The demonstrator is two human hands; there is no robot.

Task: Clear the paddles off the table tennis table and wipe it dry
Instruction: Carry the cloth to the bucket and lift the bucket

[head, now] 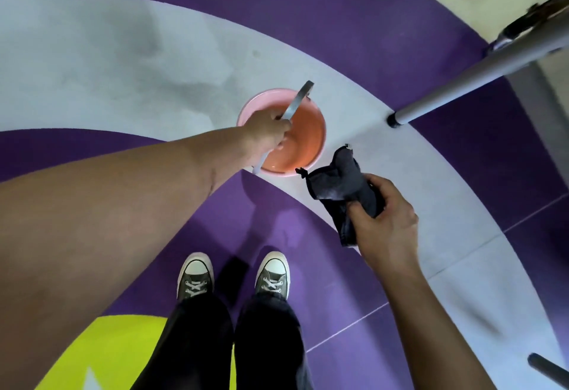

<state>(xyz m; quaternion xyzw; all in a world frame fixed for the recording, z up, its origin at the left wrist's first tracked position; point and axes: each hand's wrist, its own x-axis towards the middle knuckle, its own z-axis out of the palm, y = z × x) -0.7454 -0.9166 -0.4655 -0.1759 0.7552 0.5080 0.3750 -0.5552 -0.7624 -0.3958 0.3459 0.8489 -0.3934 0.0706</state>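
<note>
Left hand (267,132) grips metal handle (300,100) of pink bucket (311,138) standing on floor (123,66); bucket contents unclear. Right hand (386,220) clutches dark cloth (341,183) just beside bucket

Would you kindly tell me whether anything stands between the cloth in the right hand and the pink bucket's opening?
Nothing visible does. The cloth, held by the right hand, is right next to the rim of the bucket. The left hand grips the metal handle over the side of the opening away from the cloth.

Purple floor (338,19) with grey band (92,66), yellow patch (107,352)
</note>
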